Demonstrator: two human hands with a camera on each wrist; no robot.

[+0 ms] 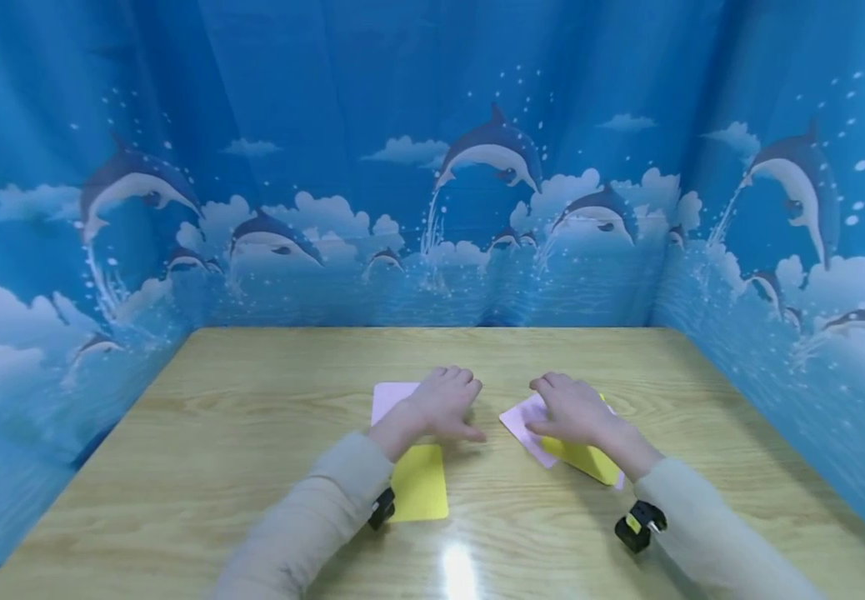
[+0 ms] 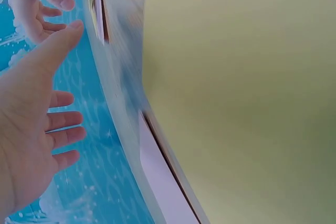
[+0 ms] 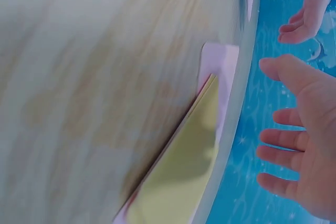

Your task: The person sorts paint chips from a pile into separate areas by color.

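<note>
The grip of the left hand [image 1: 443, 406] is wide, with the thumb held apart from the loosely extended fingers; the grip of the right hand [image 1: 573, 410] is spread likewise. Both are raised above the worktop [image 1: 267, 392], thumbs turned toward each other. Beneath the left arm, a lilac card [image 1: 390, 397] and, nearer the person, a yellow card [image 1: 419, 483] are laid; the place where they meet is hidden. Below the right hand, a slanted lilac card [image 1: 526, 423] is partly covered by a second yellow card [image 1: 592, 462], beyond whose near corner more lilac is seen. In the right wrist view, layered edges are revealed along that yellow card, which cannot be made out from the head. In the left wrist view, much is blocked by yellow. Only in the head view are pale sleeves [image 1: 338, 479] shown, before a dolphin-printed curtain [image 1: 312, 125].
</note>
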